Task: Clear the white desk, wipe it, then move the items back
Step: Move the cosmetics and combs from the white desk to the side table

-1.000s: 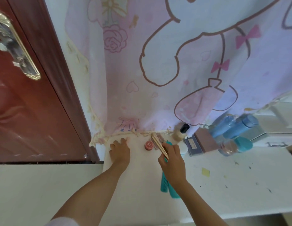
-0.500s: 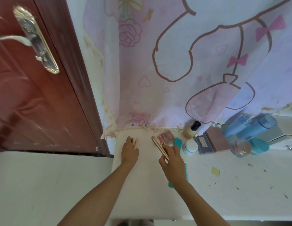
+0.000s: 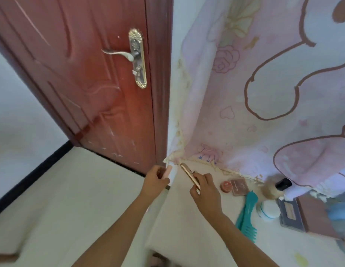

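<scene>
Pinching pink tube (image 3: 168, 171) in left hand (image 3: 154, 179), gold stick (image 3: 187, 172) in right hand (image 3: 206, 192)

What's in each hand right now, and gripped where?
The left hand pinches a small pink tube by its lower end; the right hand grips a slim rose-gold stick by its lower half.

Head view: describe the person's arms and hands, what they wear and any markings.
Both arms are bare down to the picture's bottom edge; no sleeve shows. The left hand and the right hand are ungloved. No watch or bracelet sits at either wrist, and no ring shows on the visible fingers. Nails are too blurred to judge.
</scene>
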Demonstrator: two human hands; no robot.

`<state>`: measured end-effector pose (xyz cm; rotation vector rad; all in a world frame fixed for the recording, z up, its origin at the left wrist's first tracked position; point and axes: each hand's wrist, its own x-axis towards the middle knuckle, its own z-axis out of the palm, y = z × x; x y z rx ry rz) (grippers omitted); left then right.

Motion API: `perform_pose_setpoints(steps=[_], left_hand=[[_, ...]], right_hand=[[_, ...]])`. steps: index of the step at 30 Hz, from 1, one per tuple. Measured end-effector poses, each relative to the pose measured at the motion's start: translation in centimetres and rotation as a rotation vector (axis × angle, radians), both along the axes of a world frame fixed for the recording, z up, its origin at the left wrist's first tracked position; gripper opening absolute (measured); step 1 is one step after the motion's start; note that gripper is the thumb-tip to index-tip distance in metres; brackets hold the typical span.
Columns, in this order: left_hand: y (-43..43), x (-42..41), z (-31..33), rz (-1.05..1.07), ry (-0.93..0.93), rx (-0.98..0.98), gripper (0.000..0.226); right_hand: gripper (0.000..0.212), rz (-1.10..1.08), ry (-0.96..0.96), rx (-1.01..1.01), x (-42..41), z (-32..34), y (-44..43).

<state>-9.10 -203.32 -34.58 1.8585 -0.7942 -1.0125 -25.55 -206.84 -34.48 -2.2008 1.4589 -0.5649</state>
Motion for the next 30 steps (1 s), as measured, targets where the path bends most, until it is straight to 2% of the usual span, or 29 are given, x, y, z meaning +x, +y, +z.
perform_pose_setpoints(steps=[7,12,21,26,30], left_hand=[[10.1,2.9,1.4,0.427,-0.083,0.059,0.025],[20.4,1.8,2.1,0.769,-0.099,0.063,0.026],[40.7,-0.8,4.1,1.235,-0.19,0.091,0.03],[52.7,-3.5,6.0,1.414,-0.193,0.05,0.028],[62.7,-5.8,8.3,1.493,-0.278,0.015,0.018]], right_hand=[[0.041,0.42,-0.101,0.022,6.0,0.5,2.9],[0.036,0.787,-0.121,0.039,8.9,0.4,8.7],[0.037,1.237,-0.165,-0.001,13.3,3.1,24.8],[0.036,1.427,-0.184,-0.09,14.7,5.2,35.8],[0.036,1.552,-0.23,-0.181,15.2,7.2,45.3]])
